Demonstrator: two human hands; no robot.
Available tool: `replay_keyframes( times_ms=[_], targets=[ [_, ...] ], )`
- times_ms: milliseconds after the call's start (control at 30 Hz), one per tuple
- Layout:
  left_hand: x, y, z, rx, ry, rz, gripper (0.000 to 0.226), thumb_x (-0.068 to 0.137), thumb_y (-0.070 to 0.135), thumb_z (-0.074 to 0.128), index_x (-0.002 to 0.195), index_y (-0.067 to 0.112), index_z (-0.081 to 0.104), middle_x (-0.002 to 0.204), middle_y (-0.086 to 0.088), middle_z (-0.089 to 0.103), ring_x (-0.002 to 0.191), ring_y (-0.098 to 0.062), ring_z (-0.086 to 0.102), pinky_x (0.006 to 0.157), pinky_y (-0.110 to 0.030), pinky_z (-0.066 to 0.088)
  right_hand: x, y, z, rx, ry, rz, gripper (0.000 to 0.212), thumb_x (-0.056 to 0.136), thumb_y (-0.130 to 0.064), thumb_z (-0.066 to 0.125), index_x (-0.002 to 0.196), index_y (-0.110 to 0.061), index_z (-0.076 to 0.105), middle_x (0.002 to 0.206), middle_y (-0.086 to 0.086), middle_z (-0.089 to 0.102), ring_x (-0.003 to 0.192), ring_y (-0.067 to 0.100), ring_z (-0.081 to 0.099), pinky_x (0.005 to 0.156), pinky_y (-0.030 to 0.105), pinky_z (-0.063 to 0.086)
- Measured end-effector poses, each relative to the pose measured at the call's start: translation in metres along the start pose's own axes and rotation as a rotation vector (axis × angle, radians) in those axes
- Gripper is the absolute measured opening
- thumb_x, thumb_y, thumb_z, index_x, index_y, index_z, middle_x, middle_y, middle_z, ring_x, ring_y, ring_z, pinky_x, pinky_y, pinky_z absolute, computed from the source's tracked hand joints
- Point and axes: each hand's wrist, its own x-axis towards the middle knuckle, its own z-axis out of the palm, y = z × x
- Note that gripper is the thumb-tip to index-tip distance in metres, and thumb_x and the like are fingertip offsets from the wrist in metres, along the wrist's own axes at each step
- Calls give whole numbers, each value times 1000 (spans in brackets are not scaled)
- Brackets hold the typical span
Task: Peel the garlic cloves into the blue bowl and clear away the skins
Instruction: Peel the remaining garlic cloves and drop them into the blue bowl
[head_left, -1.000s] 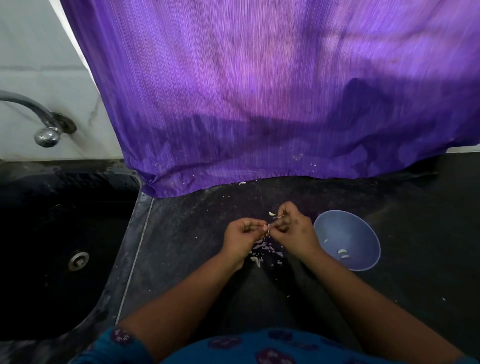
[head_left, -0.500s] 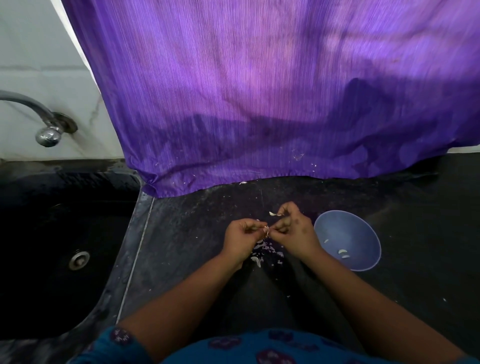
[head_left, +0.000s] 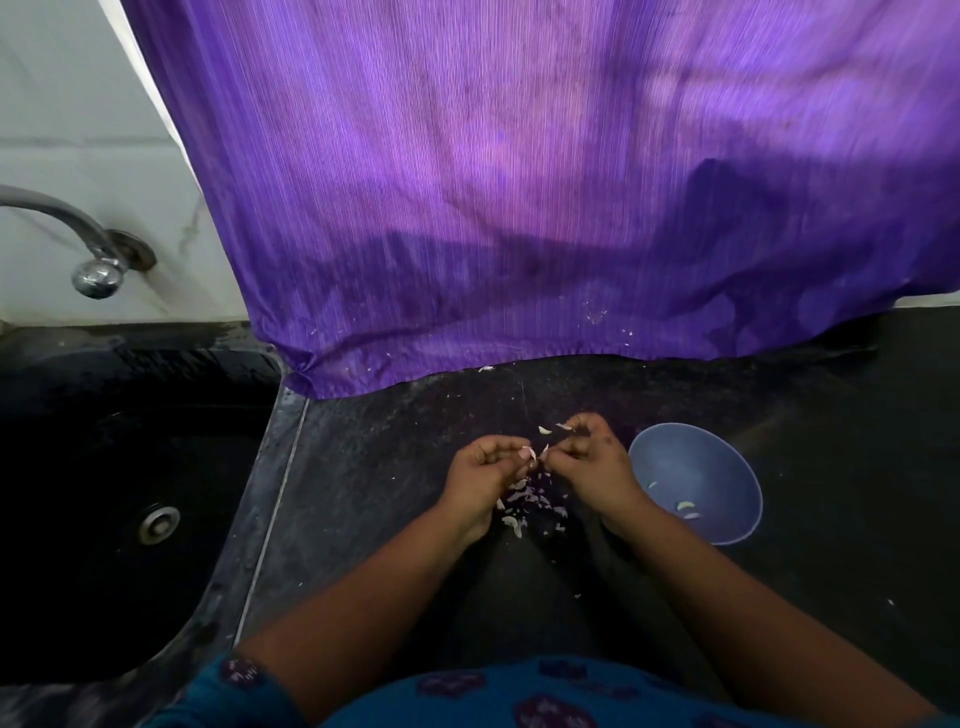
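**Peeling a garlic clove over the bench**

Since the earlier frames the hands have drawn slightly apart. Left hand (head_left: 480, 475) pinches the garlic clove (head_left: 528, 453); right hand (head_left: 592, 462) pinches a skin flake (head_left: 564, 426). Skins (head_left: 530, 501) litter the bench (head_left: 374, 483) beneath; the blue bowl (head_left: 711, 467), just right, holds peeled cloves (head_left: 687, 506).

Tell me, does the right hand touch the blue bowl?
Cannot tell. In the head view the right hand overlaps the blue bowl rim, hiding any gap.

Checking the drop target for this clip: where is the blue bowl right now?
In the head view the blue bowl sits on the dark counter right of centre, just beyond the right hand, holding a few peeled cloves.
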Motion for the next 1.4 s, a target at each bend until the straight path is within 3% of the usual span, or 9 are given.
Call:
replay_keyframes(
  times_ms=[133,300,433,633,733,900,1033,1233,1400],
  targets=[
    [2,3,-1,-10,33,-20,13,87,-4,63,100,-4,65,83,-14,68,76,-19,63,72,-25,53,1,2,-2,-218,17,-56,15,87,-19,64,95,-31,70,83,-9,70,83,7,66,75,24,51],
    [5,1,-3,24,56,-1,15,86,-3,64,100,-7,64,83,-14,70,69,-13,66,70,-23,55,2,2,-5,-489,-38,-130,16,90,-28,62,90,-21,76,79,-7,71,76,6,63,75,24,50],
    [5,-3,-4,60,72,33,19,83,-3,68,100,-10,64,84,-16,70,67,-11,67,66,-20,56,-1,3,-4,-364,-9,-149,6,77,-21,78,75,-23,72,69,-8,70,65,0,63,63,11,48],
    [5,-6,-5,90,66,74,10,83,-2,69,93,-2,66,86,-19,69,70,-13,65,67,-21,55,2,2,3,-106,-31,-71,9,79,-26,78,87,-23,75,77,-7,74,72,3,67,71,19,53],
    [3,-6,-3,56,43,73,10,83,-2,69,92,-1,66,82,-15,69,68,-10,66,66,-19,54,2,2,3,-163,-34,-111,3,82,-24,76,82,-21,75,75,-8,73,71,0,66,67,11,49],
    [2,-6,-1,-6,5,57,15,79,1,74,92,3,68,82,-15,69,72,-14,65,73,-25,53,7,5,4,-369,-69,-179,3,91,-17,64,90,-16,67,88,-1,67,80,11,62,67,15,45],
    [2,-6,1,-26,-12,37,12,83,2,70,94,-4,68,74,-7,72,65,-7,66,65,-19,52,5,7,7,-399,-59,-266,8,93,-12,59,91,-9,66,89,3,63,80,16,58,67,22,42],
    [3,-3,-5,-145,-93,-43,10,86,0,64,95,-2,68,81,-9,73,75,-12,70,76,-21,56,9,8,5,-267,-113,-133,11,93,-17,59,89,-15,69,85,3,70,82,19,64,78,36,51],
    [3,2,-10,-229,-145,-100,18,88,-6,58,105,-9,63,84,-11,74,76,-13,71,74,-19,56,8,5,3,-75,-142,-63,14,92,-18,62,81,-21,71,83,3,73,85,24,67,83,42,52]
  ],
)
